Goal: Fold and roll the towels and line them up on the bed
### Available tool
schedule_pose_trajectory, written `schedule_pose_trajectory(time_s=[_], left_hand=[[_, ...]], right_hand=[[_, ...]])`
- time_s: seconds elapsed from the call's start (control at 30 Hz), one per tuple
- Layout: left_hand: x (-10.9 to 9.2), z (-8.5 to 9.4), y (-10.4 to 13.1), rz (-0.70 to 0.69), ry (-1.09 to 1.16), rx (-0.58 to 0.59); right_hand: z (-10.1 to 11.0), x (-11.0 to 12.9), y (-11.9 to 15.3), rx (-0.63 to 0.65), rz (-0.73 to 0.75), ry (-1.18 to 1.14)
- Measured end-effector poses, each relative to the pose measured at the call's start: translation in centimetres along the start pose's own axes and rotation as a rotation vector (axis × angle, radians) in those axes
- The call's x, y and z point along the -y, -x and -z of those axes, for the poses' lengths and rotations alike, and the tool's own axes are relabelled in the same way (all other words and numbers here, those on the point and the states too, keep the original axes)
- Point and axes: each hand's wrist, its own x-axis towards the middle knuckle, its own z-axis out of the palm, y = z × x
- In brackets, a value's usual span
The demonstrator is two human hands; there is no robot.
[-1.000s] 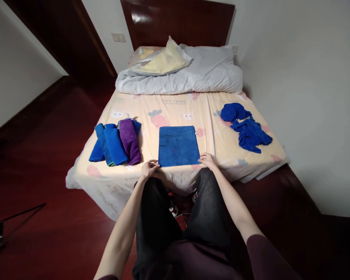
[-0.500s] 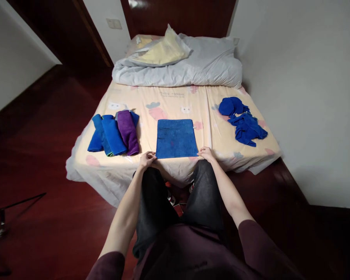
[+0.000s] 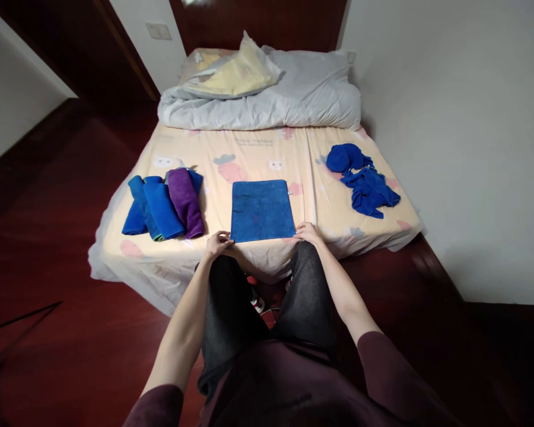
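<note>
A blue towel (image 3: 262, 210) lies flat and spread out near the front edge of the bed, with a small white tag on its right side. My left hand (image 3: 218, 244) pinches its near left corner. At the near right corner, my right hand (image 3: 308, 232) has its fingers closed on the edge in the same way. To the left lie several rolled or folded towels, among them a blue one (image 3: 162, 207) and a purple one (image 3: 186, 203). Crumpled blue cloths (image 3: 368, 188) sit in a loose heap to the right.
The bed (image 3: 258, 142) has a pale sheet with carrot and cat prints. A grey quilt (image 3: 311, 89) and a yellow pillow (image 3: 240, 74) in a clear cover are at its head. A wall (image 3: 449, 148) stands close on the right. A thin dark stand (image 3: 22, 317) is on the floor at left.
The camera view has shifted slightly, so the whole scene sits a little further left. Both hands stay at the near corners of the flat blue towel, which looks unchanged.
</note>
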Motion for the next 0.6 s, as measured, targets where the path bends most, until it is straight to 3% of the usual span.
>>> schedule_pose_trajectory(time_s=[0.6], left_hand=[[-0.6, 0.5, 0.5, -0.044, -0.084, 0.009]], right_hand=[[-0.2, -1.3, -1.0, 0.016, 0.005, -0.007]])
